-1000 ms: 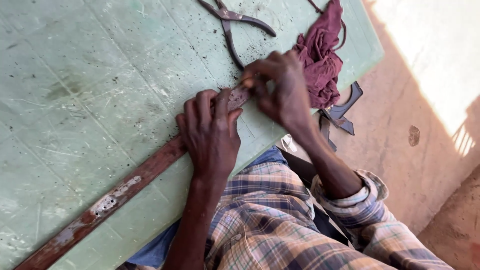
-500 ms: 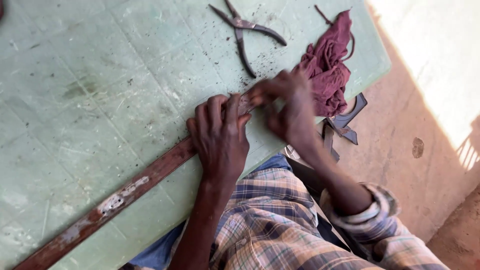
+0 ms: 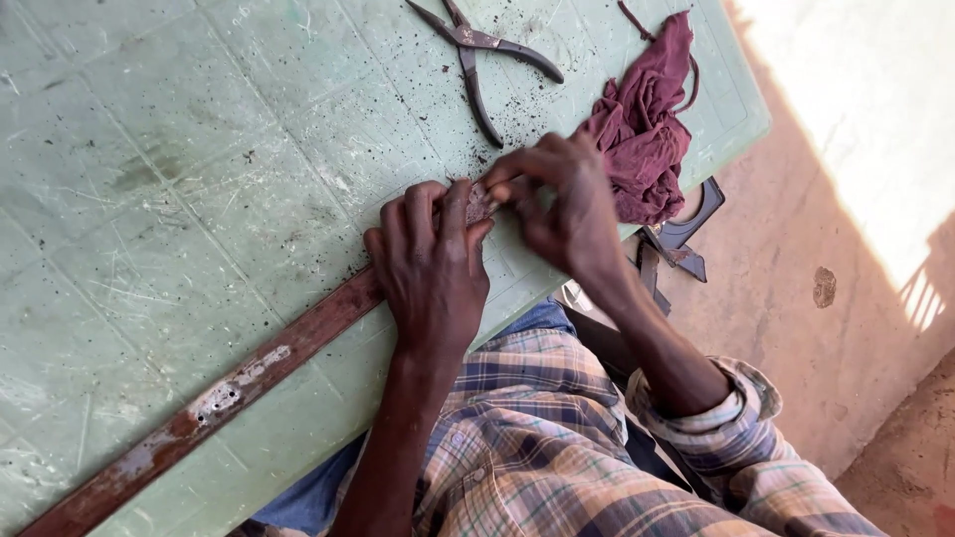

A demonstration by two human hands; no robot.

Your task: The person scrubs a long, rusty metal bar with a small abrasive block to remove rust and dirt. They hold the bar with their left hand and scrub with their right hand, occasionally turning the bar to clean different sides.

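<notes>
I press my left hand [image 3: 430, 268] flat on the rusty metal strip [image 3: 239, 383] lying on the green bench [image 3: 149, 149], so my right hand's [image 3: 557, 204] fingers pinch its end firmly without slipping.

Long rusty metal strip [image 3: 249, 373] flat, diagonal across the green table [image 3: 149, 199].

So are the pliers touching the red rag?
Apart. The head view shows bare green table between the pliers and the rag.
</notes>
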